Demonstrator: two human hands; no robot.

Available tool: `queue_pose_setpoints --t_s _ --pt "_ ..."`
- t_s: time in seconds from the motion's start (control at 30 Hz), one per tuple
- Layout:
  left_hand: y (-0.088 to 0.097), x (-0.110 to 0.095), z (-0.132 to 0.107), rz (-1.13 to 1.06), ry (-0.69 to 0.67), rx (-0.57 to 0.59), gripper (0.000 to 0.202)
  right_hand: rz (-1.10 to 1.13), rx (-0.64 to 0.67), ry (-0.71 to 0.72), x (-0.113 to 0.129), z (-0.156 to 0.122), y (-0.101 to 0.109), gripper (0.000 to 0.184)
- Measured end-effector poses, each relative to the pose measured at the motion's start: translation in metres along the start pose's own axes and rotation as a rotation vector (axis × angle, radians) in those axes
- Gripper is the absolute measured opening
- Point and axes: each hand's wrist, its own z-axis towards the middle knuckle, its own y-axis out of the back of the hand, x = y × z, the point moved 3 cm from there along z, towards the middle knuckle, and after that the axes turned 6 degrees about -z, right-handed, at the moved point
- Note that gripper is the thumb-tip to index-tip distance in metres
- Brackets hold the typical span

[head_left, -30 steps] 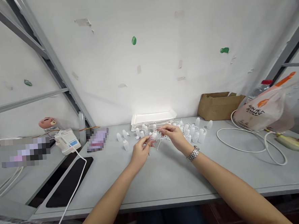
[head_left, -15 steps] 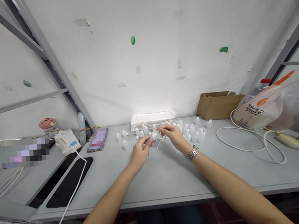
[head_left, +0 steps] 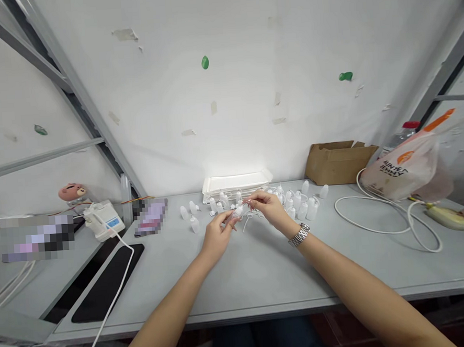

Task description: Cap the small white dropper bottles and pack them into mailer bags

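Note:
In my left hand (head_left: 219, 232) is a small translucent plastic bottle (head_left: 238, 212), pinched between thumb and fingers and tilted. My right hand (head_left: 267, 205), with a metal watch at its wrist, is closed in a pinch right at the top of that bottle; whatever lies between its fingertips is too small to make out. Behind and to the right of the hands stands a group of several similar bottles (head_left: 302, 211), some with looped cap straps. A few more bottles (head_left: 195, 225) are to the left. Thin white strands (head_left: 247, 222) lie under the right hand.
Stacked white trays (head_left: 236, 181) rest against the wall. At the right are a cardboard box (head_left: 337, 163), a plastic bag (head_left: 402, 168) and a coiled white cable (head_left: 373, 233). To the left lie a black flat panel (head_left: 107, 286), a blurred phone-like object (head_left: 151, 217) and a white device (head_left: 103, 220).
Both hands stay almost in place around the bottle, with only slight finger movement. The whole view has shifted a little.

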Motion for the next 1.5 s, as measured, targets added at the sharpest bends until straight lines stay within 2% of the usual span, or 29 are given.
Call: queue_pose_setpoints --t_s 0.23,0.37,0.7,0.9,1.0,1.13,1.3,1.4,1.5 --pt "0.0 0.001 0.0 0.045 -0.013 0.02 0.027 -0.258 0.026 0.172 0.003 -0.001 0.004 0.016" --pt "0.0 0.006 0.001 0.072 0.005 0.015 0.027 -0.327 0.04 0.205 0.004 -0.002 0.002 0.02" --pt "-0.007 0.007 -0.001 -0.083 0.089 0.068 0.022 -0.195 0.03 0.089 0.002 -0.004 -0.005 0.025" --pt "-0.008 0.005 0.002 -0.126 0.048 0.034 0.028 0.011 0.046 -0.013 0.0 -0.002 -0.004 0.026" --pt "-0.007 0.005 0.003 -0.119 0.038 0.015 0.032 0.089 0.0 -0.045 -0.001 -0.001 -0.003 0.03" --pt "-0.006 0.004 0.002 -0.112 0.039 0.009 0.032 0.062 -0.032 -0.078 -0.002 -0.002 -0.006 0.027" --pt "-0.008 0.001 -0.001 -0.07 0.033 0.017 0.031 -0.004 -0.056 -0.05 -0.004 -0.003 -0.008 0.026" --pt "-0.004 0.001 -0.001 -0.002 -0.001 -0.042 0.033 -0.01 -0.1 -0.015 -0.007 -0.002 -0.004 0.026" --pt "0.008 0.002 0.0 0.031 -0.059 -0.217 0.036 -0.106 -0.187 0.076 -0.006 -0.002 0.001 0.025"
